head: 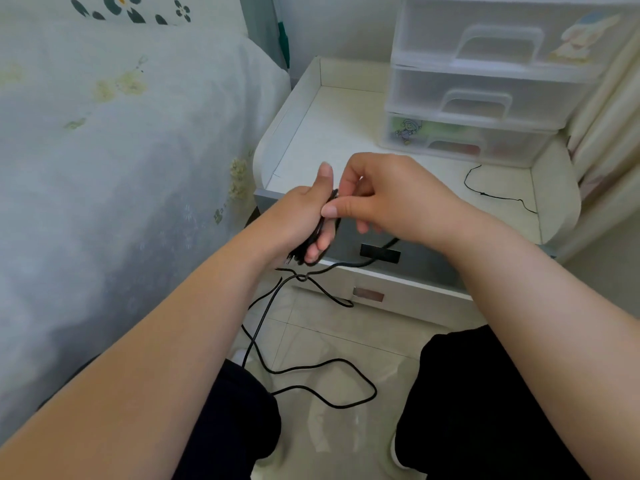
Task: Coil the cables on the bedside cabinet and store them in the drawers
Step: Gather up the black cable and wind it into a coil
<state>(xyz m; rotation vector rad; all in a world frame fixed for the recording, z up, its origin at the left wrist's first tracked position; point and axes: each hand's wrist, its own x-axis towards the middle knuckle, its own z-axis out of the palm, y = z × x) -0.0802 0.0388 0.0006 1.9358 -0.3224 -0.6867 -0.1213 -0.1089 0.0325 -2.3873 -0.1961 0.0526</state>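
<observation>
My left hand (301,220) grips a bundle of coiled loops of a black cable (311,370) in front of the bedside cabinet (346,133). My right hand (391,195) pinches the same cable beside the coil, thumb and forefinger closed on a strand. The loose rest of this cable hangs down and lies in loops on the tiled floor between my knees. A thinner black cable (491,194) lies on the cabinet top at the right. A translucent plastic drawer unit (485,81) with three shut drawers stands at the back right of the cabinet top.
A bed with a pale floral cover (121,150) fills the left side, close against the cabinet. The cabinet's own front drawers (415,289) sit below my hands. Cream curtains (609,116) hang at the right. My legs in dark trousers frame the floor below.
</observation>
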